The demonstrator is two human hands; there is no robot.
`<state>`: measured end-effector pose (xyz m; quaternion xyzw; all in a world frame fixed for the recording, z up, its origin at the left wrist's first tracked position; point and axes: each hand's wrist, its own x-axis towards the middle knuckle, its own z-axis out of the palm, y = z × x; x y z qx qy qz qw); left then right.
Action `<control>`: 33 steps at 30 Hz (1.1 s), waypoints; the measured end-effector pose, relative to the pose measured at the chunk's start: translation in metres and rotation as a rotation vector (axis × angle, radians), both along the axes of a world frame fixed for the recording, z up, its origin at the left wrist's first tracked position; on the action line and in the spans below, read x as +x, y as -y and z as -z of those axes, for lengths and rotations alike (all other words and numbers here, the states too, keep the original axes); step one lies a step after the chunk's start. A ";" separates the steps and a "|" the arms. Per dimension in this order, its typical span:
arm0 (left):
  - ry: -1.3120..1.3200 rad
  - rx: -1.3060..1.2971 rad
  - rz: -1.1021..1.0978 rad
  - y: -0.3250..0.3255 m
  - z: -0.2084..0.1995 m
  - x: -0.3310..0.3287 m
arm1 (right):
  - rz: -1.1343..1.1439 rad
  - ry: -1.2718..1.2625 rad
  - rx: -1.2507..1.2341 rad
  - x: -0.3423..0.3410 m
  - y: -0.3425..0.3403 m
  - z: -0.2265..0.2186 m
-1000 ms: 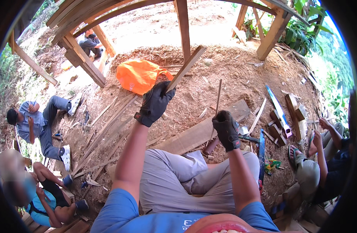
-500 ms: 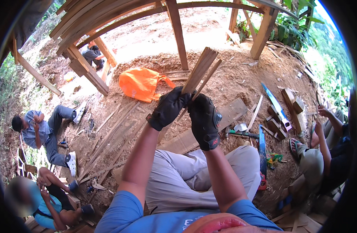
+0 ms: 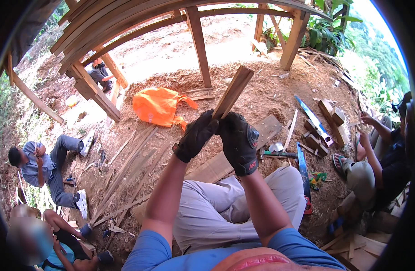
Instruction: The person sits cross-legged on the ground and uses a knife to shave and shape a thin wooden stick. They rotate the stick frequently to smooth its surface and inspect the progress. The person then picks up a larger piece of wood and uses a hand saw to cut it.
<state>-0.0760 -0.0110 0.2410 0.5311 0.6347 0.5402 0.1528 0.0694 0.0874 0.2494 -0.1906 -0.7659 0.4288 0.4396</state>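
Both my hands wear black work gloves and are closed round a small bundle of wooden strips (image 3: 233, 92) above my lap. My left hand (image 3: 196, 136) grips the lower left side of the bundle. Pressed close beside it, my right hand (image 3: 237, 143) grips the right side. The strips lie flat together and slant up and away to the right; their lower ends are mostly hidden behind the gloves. Under my hands a wide wooden plank (image 3: 211, 170) lies on the ground in front of my crossed legs.
An orange bag (image 3: 155, 106) lies ahead. To my right are a hammer (image 3: 279, 154), a handsaw (image 3: 303, 169), another saw (image 3: 310, 116) and wooden blocks (image 3: 316, 142). Long strips (image 3: 126, 174) cover the ground at left. People sit on both sides; wooden posts (image 3: 198, 49) stand ahead.
A narrow strip that stuck out apart on the right now lies together with the others. My right hand has closed in on the bundle, and the whole view has shifted slightly.
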 end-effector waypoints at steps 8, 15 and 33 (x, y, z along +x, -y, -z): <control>-0.026 -0.080 0.107 0.007 -0.016 0.001 | -0.031 0.145 0.007 -0.002 0.003 -0.022; 0.324 -0.113 0.153 -0.005 -0.003 -0.005 | 0.058 0.216 0.129 -0.004 -0.006 -0.032; -0.251 0.067 0.145 -0.020 0.015 -0.018 | 0.113 0.375 0.098 -0.008 -0.012 -0.037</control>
